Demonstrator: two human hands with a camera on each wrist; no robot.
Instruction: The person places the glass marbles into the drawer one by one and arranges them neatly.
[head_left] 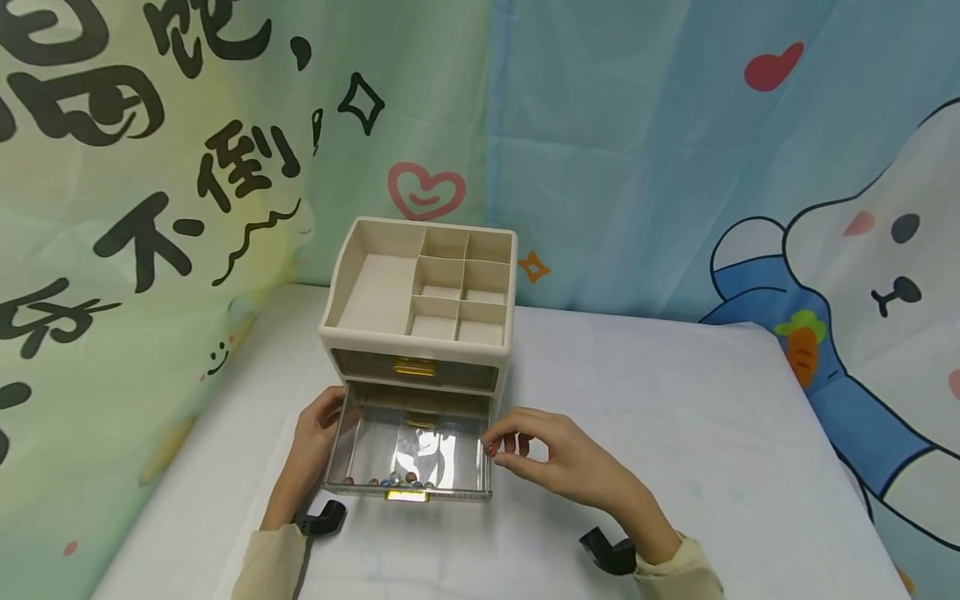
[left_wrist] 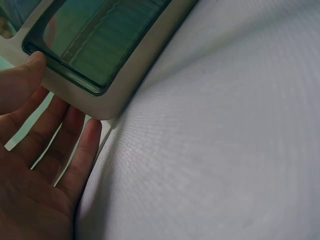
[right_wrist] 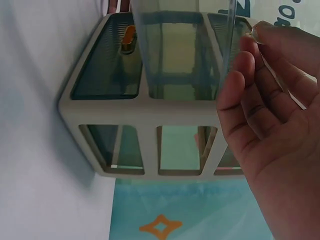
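A cream storage box with clear drawers stands on the table. Its lower drawer is pulled out and holds several small marbles along its front. My left hand rests against the box's left side; in the left wrist view its thumb touches the front frame and the fingers lie spread along the side. Beside the drawer's right wall, my right hand pinches a small reddish marble between thumb and fingertips. The right wrist view shows this glassy marble at the fingertips.
Above the open drawer is a closed dark clear drawer with a gold handle. The box top has one large and several small compartments. A white cloth covers the table, and a printed curtain hangs behind.
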